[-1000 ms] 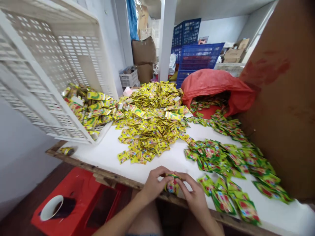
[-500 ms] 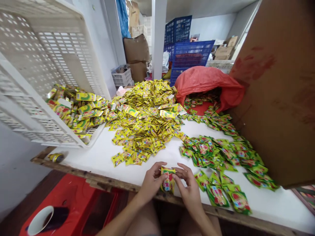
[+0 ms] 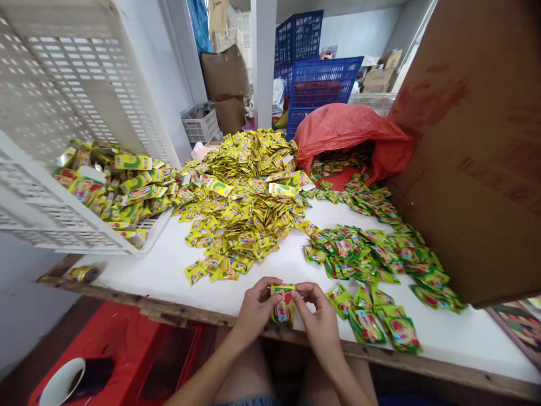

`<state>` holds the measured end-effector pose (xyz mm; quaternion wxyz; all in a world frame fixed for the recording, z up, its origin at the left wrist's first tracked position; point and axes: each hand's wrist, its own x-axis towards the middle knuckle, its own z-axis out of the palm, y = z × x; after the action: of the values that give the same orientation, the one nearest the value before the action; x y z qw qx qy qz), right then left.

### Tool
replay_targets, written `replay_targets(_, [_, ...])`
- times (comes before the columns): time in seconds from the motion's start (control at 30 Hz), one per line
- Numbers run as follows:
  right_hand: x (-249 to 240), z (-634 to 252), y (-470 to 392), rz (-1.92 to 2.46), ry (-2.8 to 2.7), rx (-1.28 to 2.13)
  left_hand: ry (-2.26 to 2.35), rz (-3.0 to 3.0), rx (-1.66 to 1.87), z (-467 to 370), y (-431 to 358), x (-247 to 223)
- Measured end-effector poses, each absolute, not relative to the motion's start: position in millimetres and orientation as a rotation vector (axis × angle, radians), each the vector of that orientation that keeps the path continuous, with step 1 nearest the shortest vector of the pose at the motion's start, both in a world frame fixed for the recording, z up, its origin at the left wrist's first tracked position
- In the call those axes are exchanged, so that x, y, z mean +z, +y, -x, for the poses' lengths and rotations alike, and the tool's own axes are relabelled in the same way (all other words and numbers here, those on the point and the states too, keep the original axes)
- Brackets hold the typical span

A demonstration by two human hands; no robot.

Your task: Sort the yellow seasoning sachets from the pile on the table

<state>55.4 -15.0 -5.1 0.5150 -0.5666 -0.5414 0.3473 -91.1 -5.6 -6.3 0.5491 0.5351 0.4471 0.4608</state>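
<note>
Just above the table's front edge, a small yellow-and-green printed box (image 3: 282,307) with a watermelon picture is held between both hands. My left hand (image 3: 258,307) grips its left side, thumb on the front face. On the right side, my right hand (image 3: 315,313) pinches it near the upper corner with thumb and fingers. Beyond the hands spreads a large heap of small yellow sachets (image 3: 249,220). Green watermelon sachets (image 3: 355,251) lie to the right, and several are close beside my right hand.
At left, a white plastic crate (image 3: 156,239) lies tipped, holding yellow boxes (image 3: 135,163). A red sack (image 3: 350,127) opens toward me behind the green sachets. A large cardboard box (image 3: 473,169) borders the right. A red stool (image 3: 105,349) with a cup (image 3: 63,380) stands lower left.
The camera view has shifted slightly, so the scene sits a little left and higher. My right fingers have closed in from spread to the box's upper edge; both hands still hold it.
</note>
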Motion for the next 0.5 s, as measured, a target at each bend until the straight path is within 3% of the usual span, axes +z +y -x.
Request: replay_targets(0.5, [-4,-62,-16,1.278,-1.672,0.617,1.031,-1.34,1.087,89,-5,1])
